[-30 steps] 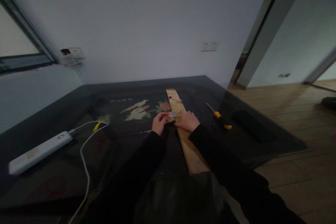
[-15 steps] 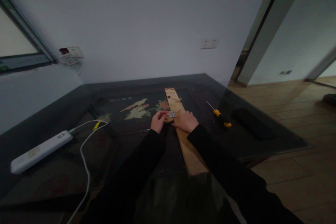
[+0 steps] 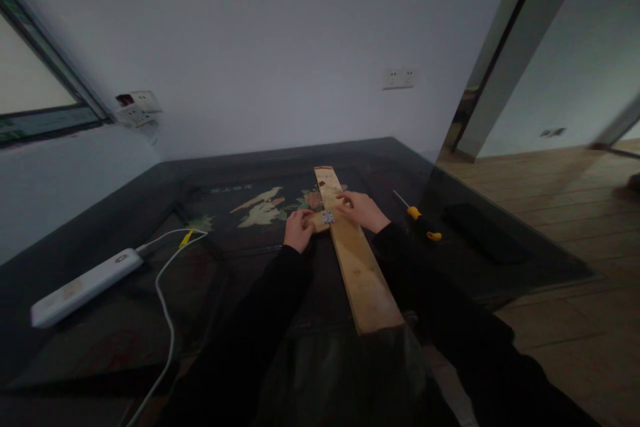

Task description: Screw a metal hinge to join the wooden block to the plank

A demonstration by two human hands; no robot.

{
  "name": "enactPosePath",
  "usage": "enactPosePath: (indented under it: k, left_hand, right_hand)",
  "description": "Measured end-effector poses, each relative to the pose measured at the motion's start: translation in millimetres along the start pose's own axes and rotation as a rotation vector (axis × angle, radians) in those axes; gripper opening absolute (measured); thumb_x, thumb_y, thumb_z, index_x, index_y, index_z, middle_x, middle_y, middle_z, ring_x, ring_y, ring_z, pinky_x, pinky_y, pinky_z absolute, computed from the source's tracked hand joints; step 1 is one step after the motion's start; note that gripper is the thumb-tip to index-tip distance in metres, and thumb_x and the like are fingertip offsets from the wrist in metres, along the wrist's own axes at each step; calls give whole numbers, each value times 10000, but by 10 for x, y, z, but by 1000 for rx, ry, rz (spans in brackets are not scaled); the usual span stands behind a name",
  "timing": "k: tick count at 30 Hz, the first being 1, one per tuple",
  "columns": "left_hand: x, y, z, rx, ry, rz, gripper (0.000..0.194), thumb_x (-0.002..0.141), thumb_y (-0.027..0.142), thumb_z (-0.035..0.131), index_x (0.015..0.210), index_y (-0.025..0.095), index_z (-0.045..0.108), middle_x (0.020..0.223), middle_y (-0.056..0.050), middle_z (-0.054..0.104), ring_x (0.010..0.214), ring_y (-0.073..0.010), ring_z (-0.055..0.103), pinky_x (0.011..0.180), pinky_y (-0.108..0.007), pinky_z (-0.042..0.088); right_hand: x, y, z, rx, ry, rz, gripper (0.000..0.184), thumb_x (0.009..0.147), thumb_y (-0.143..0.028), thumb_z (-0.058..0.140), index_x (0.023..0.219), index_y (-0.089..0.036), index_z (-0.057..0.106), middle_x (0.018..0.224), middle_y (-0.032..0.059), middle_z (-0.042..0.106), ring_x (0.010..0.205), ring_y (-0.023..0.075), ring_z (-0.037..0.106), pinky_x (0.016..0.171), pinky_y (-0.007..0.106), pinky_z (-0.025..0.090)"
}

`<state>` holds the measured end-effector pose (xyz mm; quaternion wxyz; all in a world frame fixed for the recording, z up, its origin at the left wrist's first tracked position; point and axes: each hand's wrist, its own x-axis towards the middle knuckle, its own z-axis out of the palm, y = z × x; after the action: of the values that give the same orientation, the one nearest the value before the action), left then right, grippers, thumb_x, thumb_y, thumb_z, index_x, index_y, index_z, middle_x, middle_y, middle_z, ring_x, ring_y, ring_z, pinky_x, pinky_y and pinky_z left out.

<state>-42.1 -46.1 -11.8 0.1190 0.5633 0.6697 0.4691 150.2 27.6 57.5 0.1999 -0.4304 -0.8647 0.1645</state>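
A long wooden plank [image 3: 357,267] lies lengthwise on the dark table. Against its left edge is a short wooden block [image 3: 321,222]. A small metal plate with dark holes, like a hinge [image 3: 328,217], lies across the seam between the two pieces. My left hand [image 3: 299,230] is closed around the outer end of the block, fingertips on its top. Above the right side of the plank, beside the metal plate, is my right hand [image 3: 363,209]; its fingers are bent and apart, with nothing visible held. Whether those fingertips touch the plank I cannot tell.
To the right lie a yellow-and-black screwdriver [image 3: 423,222] and a flat black object [image 3: 485,233]. A white power strip [image 3: 90,285] with a cable [image 3: 163,303] is at the left. The dark table [image 3: 260,160] meets a wall with sockets [image 3: 399,79].
My right hand has lifted off the plank beside the metal plate and moved slightly up and right. My left fingers have drawn back from the plate onto the block.
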Motion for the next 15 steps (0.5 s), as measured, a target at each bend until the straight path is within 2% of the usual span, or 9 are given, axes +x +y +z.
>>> enactPosePath:
  k: [2, 5, 10, 15]
  left_hand:
    - [4, -16, 5, 81, 6, -7, 279, 733, 129, 574, 995, 193, 646, 1049, -86, 603, 1072, -263, 539, 996, -412, 390]
    - [30, -41, 23, 162, 3, -41, 290, 776, 181, 565, 1057, 190, 635, 1115, -107, 589, 1128, -280, 519, 1000, -417, 382]
    - [128, -56, 52, 291, -39, -100, 328, 829, 301, 549, 1119, 180, 641, 1184, -157, 581, 1150, -330, 506, 965, -450, 388]
    - [167, 4, 66, 394, -80, -166, 388, 852, 483, 516, 1100, 233, 681, 1229, -155, 565, 1199, -377, 464, 962, -505, 371]
  right_hand:
    - [58, -3, 122, 88, 77, -16, 306, 884, -315, 509, 1130, -193, 641, 1019, 54, 699, 870, 164, 634, 798, 269, 459]
    - [61, -14, 273, 144, 129, -77, 254, 886, -280, 496, 1046, -182, 668, 1007, 50, 692, 849, 147, 619, 789, 250, 452]
    - [45, 7, 367, 86, 127, -108, 242, 878, -242, 511, 1043, -173, 674, 1046, 68, 657, 932, 160, 586, 860, 264, 430]
    - [50, 21, 423, 37, 113, -118, 245, 880, -268, 528, 1041, -164, 680, 1063, 87, 628, 1052, 193, 538, 933, 290, 406]
